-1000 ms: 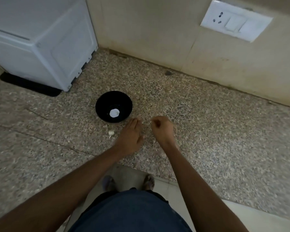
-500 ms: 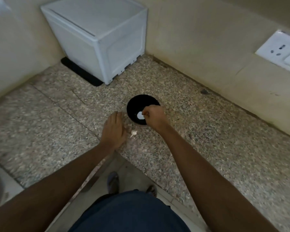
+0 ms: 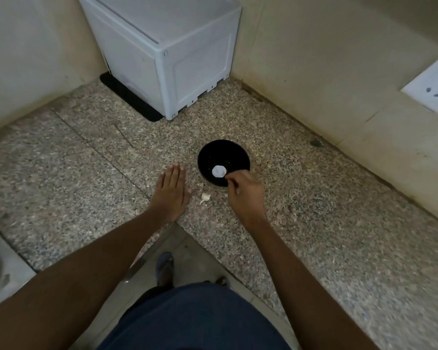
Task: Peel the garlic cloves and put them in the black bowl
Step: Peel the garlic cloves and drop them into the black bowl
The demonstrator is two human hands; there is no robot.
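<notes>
Your right hand (image 3: 243, 192) remains over the black bowl's (image 3: 235, 151) near rim, fingers curled; whether it holds anything, I cannot tell. Your left hand (image 3: 171, 192) stays flat on the granite counter (image 3: 314, 223), shifted slightly from the unpeeled garlic clove (image 3: 205, 197) lying between both hands, near the bowl.

Both bare forearms reach forward from the bottom of the view. The left hand (image 3: 170, 194) lies flat, palm down, its fingers straight and held together, the thumb spread to the side. The right hand (image 3: 243, 192) is held a little farther forward, its fingers curled inward with the fingertips drawn together; whether they pinch anything cannot be told.
</notes>
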